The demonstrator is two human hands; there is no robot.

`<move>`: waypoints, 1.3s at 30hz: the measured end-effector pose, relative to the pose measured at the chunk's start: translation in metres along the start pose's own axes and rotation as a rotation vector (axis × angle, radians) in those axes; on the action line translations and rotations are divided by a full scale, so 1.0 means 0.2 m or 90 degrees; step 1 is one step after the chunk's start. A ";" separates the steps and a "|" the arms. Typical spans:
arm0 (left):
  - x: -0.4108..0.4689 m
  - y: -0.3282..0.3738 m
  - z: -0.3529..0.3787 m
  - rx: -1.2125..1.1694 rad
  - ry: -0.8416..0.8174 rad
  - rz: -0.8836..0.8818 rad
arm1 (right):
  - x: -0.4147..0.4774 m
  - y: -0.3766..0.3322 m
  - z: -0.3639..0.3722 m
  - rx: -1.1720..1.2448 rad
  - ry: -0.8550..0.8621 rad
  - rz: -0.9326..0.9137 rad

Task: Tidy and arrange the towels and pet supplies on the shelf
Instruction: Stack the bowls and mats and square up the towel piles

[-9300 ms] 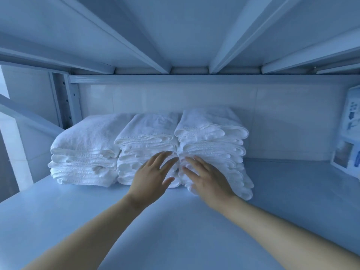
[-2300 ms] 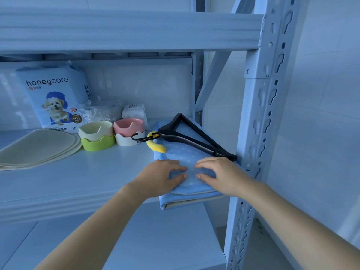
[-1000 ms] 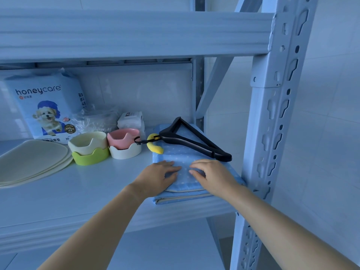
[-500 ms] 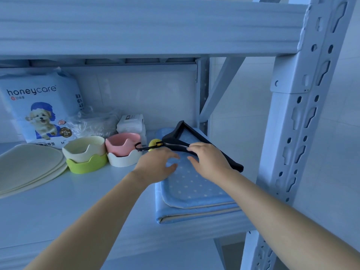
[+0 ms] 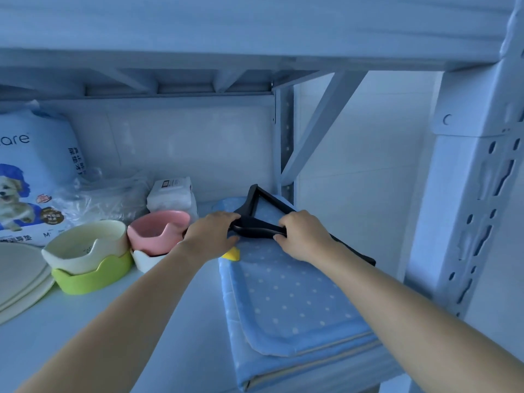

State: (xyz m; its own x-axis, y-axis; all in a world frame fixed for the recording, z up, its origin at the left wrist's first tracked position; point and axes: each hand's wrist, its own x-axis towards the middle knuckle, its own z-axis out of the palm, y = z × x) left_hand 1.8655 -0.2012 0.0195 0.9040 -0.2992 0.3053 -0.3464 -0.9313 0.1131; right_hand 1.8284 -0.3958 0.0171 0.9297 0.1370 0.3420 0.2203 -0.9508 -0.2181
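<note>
A black triangular hanger [image 5: 256, 225] lies on a folded blue dotted mat [image 5: 286, 296] at the right end of the shelf [image 5: 181, 321]. My left hand [image 5: 211, 236] grips the hanger's left end, where its hook is hidden under my fingers. My right hand [image 5: 302, 235] grips the lower bar from the right. A yellow piece [image 5: 231, 254] pokes out beneath my left hand. The mat's front edge hangs slightly past the shelf front.
Left of the mat stand a pink bowl [image 5: 160, 231] on a white base and a cream bowl [image 5: 85, 246] in a green one. Behind them are a wipes pack [image 5: 171, 192], a plastic bag [image 5: 105, 194] and a dog-pad pack [image 5: 31, 177]. Round cream mats [image 5: 19, 275] lie far left. A shelf post [image 5: 479, 194] stands right.
Earlier my hands pressed white towel stacks, then pushed the blue mat back on the shelf. Both hands have since moved up to the hanger and closed on it; my view moved closer.
</note>
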 end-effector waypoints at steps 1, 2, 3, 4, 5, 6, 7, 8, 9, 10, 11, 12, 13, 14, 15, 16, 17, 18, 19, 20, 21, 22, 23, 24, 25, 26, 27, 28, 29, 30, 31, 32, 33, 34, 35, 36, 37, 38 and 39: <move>0.02 0.00 0.01 0.001 -0.006 0.002 | 0.00 0.00 0.01 -0.001 0.005 0.004; 0.04 0.00 0.03 0.000 -0.008 0.006 | 0.00 0.00 0.01 -0.006 0.005 0.008; 0.06 0.00 0.05 -0.004 -0.008 0.008 | 0.00 0.01 0.02 -0.015 0.001 0.014; 0.07 0.00 0.06 -0.010 -0.010 0.008 | 0.00 0.02 0.03 -0.023 -0.007 0.023; 0.08 -0.01 0.07 -0.016 -0.010 0.008 | 0.00 0.02 0.03 -0.031 -0.014 0.031; 0.09 -0.01 0.09 -0.021 -0.009 0.010 | 0.01 0.03 0.04 -0.039 -0.016 0.037; 0.10 -0.02 0.09 -0.023 -0.007 0.015 | 0.01 0.04 0.04 -0.045 -0.012 0.041; 0.11 -0.02 0.09 -0.022 -0.006 0.023 | 0.01 0.04 0.05 -0.047 -0.007 0.047; 0.11 -0.02 0.09 -0.019 -0.004 0.031 | 0.01 0.04 0.05 -0.047 0.000 0.053; 0.12 -0.03 0.09 -0.021 0.000 0.040 | 0.02 0.05 0.05 -0.045 0.005 0.059; 0.13 -0.03 0.10 -0.027 0.005 0.044 | 0.02 0.05 0.05 -0.043 0.009 0.063; 0.14 -0.04 0.10 -0.034 0.011 0.046 | 0.02 0.05 0.06 -0.043 0.012 0.068; 0.15 -0.04 0.11 -0.039 0.015 0.045 | 0.02 0.05 0.06 -0.045 0.014 0.071; 0.16 -0.05 0.11 -0.042 0.017 0.046 | 0.03 0.05 0.06 -0.047 0.014 0.074; 0.18 -0.05 0.12 -0.045 0.018 0.049 | 0.03 0.05 0.06 -0.049 0.015 0.076; 0.19 -0.04 0.13 -0.047 0.019 0.054 | 0.03 0.06 0.06 -0.049 0.016 0.079; 0.20 -0.04 0.13 -0.050 0.019 0.058 | 0.03 0.06 0.06 -0.050 0.015 0.083; 0.21 -0.03 0.14 -0.056 0.020 0.061 | 0.04 0.07 0.06 -0.053 0.014 0.088; 0.23 -0.02 0.14 -0.061 0.021 0.064 | 0.04 0.07 0.06 -0.057 0.014 0.093; 0.24 -0.01 0.14 -0.063 0.022 0.067 | 0.05 0.08 0.07 -0.059 0.015 0.098; 0.24 0.00 0.14 -0.060 0.022 0.070 | 0.05 0.08 0.07 -0.061 0.016 0.103; 0.24 0.00 0.14 -0.055 0.020 0.072 | 0.06 0.08 0.07 -0.063 0.017 0.106; 0.24 0.00 0.14 -0.050 0.018 0.071 | 0.06 0.09 0.07 -0.062 0.017 0.107; 0.23 0.00 0.14 -0.048 0.018 0.067 | 0.06 0.08 0.07 -0.062 0.016 0.105; 0.21 -0.01 0.13 -0.051 0.022 0.062 | 0.07 0.08 0.08 -0.061 0.014 0.102; 0.20 -0.02 0.13 -0.059 0.033 0.056 | 0.07 0.07 0.08 -0.060 0.011 0.099; 0.17 -0.03 0.12 -0.066 0.045 0.047 | 0.07 0.06 0.08 -0.059 0.010 0.095; 0.15 -0.04 0.11 -0.068 0.051 0.035 | 0.07 0.05 0.08 -0.059 0.009 0.091; 0.12 -0.03 0.09 -0.066 0.048 0.024 | 0.07 0.05 0.08 -0.060 0.007 0.084; 0.08 -0.02 0.07 -0.063 0.040 0.015 | 0.06 0.04 0.08 -0.062 0.004 0.074; 0.04 0.00 0.06 -0.059 0.034 0.016 | 0.06 0.03 0.07 -0.062 0.005 0.068; 0.01 0.02 0.04 -0.057 0.031 0.022 | 0.05 0.03 0.06 -0.060 0.009 0.058; -0.03 0.04 0.03 -0.059 0.030 0.028 | 0.03 0.03 0.05 -0.057 0.014 0.038; -0.07 0.07 0.01 -0.066 0.030 0.033 | 0.01 0.02 0.04 -0.050 0.024 0.010; -0.12 0.09 0.00 -0.069 0.031 0.040 | -0.01 0.01 0.03 -0.043 0.036 -0.025; -0.15 0.12 -0.01 -0.066 0.028 0.045 | -0.04 0.01 0.02 -0.032 0.050 -0.064; -0.19 0.15 -0.01 -0.060 0.024 0.048 | -0.08 0.01 0.02 -0.024 0.059 -0.099; -0.22 0.17 -0.01 -0.053 0.018 0.049 | -0.11 0.01 0.02 -0.010 0.063 -0.125; -0.25 0.19 -0.01 -0.052 0.011 0.049 | -0.16 0.01 0.01 0.009 0.066 -0.139</move>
State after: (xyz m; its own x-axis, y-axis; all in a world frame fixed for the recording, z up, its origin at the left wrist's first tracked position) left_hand 1.8056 -0.2217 0.0102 0.8700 -0.3643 0.3322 -0.4338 -0.8858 0.1648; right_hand 1.8007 -0.4015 0.0034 0.8241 0.3093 0.4746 0.4178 -0.8976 -0.1406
